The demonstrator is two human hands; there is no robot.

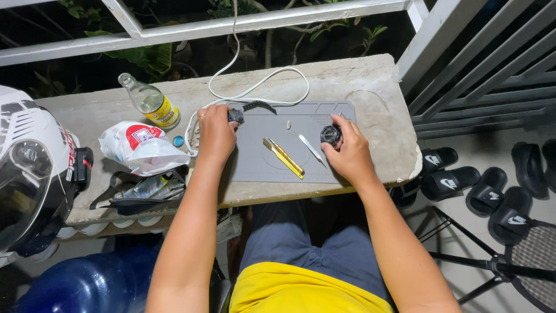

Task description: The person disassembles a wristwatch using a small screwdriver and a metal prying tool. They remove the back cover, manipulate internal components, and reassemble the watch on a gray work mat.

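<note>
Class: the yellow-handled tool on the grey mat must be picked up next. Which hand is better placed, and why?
Probably the right hand: its fingers rest on the round watch case, near the yellow-handled tool. The left hand grips the strap piece farther back.

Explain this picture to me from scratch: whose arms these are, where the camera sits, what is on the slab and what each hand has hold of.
There is no machine here. The two bare arms belong to one seated person, and the single camera is worn on that person's head, looking down at their hands.

They work at a rough concrete ledge with a grey work mat laid on it. The left hand has its grip on a dark watch strap at the mat's upper left corner. The right hand pinches a round black watch body.

On the mat between the hands lie yellow tweezers and a slim silver tool. A white cable loops behind. To the left sit a clear bottle with a yellow label, a white plastic bag and a white helmet. Black slide sandals lie on the floor at the right.
</note>
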